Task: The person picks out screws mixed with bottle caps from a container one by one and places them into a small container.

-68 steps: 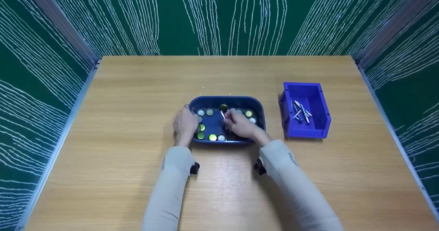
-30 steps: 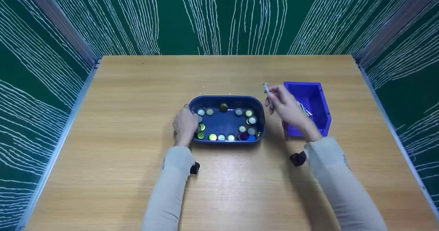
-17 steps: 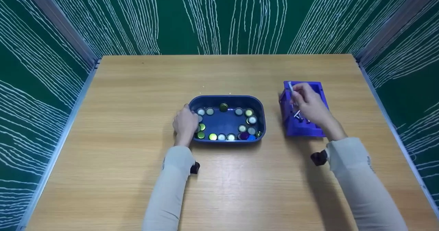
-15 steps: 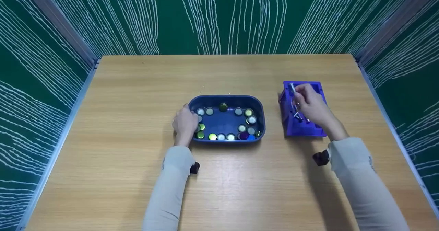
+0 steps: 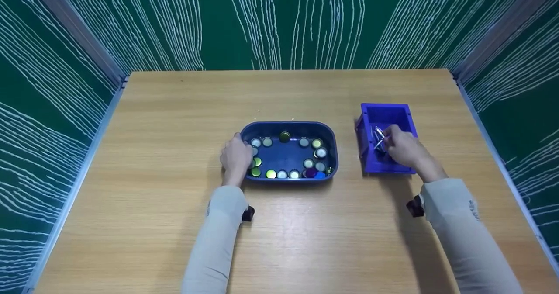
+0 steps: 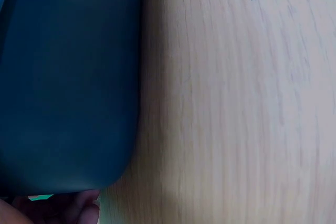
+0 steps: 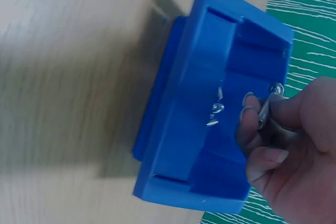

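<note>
My left hand [image 5: 236, 157] grips the left end of a dark blue oval-cornered tray [image 5: 286, 156]. In the left wrist view its curled fingers [image 6: 86, 214] show at the end of the tray wall. Bottle caps in silver, green, yellow, purple and blue lie around the inside of the tray. My right hand [image 5: 404, 147] is over the inside of a purple-blue bin [image 5: 388, 168], pinching a silver bolt [image 7: 265, 111] between thumb and fingers. Other silver bolts [image 5: 378, 132] lie in the bin just left of the hand, partly hidden by it.
Both containers stand on a wooden table [image 5: 153, 176], with a gap between them. A few tiny pale crumbs [image 5: 259, 110] lie behind the tray. Green panels [image 5: 218, 23] with white wavy lines rise along the table's back and sides.
My right hand has carried the bolt from inside the tray rightward to the bin, then lowered it in among the other bolts. My left hand stays at the tray.
</note>
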Demonstrator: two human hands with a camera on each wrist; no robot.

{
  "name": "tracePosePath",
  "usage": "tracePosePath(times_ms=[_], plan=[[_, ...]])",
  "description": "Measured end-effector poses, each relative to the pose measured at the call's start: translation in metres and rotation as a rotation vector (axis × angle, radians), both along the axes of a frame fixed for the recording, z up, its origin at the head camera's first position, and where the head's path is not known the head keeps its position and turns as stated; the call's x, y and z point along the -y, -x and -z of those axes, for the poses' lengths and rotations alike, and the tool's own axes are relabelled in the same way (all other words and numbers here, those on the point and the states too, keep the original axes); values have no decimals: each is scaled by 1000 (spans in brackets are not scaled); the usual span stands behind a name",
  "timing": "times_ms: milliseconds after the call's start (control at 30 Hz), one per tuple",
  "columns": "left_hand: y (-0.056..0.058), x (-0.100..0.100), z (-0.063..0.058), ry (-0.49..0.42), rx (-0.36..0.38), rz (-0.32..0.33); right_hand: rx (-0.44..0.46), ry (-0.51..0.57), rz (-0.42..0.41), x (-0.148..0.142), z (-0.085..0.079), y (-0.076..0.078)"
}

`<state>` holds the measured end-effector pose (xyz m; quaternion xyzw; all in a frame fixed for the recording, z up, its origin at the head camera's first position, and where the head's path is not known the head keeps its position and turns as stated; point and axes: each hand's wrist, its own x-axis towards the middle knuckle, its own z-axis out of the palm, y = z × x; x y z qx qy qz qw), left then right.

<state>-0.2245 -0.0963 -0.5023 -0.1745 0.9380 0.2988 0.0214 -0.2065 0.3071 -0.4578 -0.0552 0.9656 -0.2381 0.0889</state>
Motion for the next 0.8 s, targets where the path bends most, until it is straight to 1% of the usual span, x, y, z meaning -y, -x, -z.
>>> tracePosePath(times_ms=[200, 300, 400, 600, 800], plan=[[-1, 1, 0, 5, -17, -6, -49, -61, -41, -2, 8, 1], [-1, 0, 0, 8, -16, -7, -7, -81, -59, -2, 9, 1], [0, 0, 0, 8, -15, -8, 38, -91, -59, -2, 11, 1], [1, -1, -1, 14, -6, -9, 50, -113, -42, -3, 13, 1], [0, -1, 0, 8, 5, 0, 61, -91, -27, -4, 12, 1]])
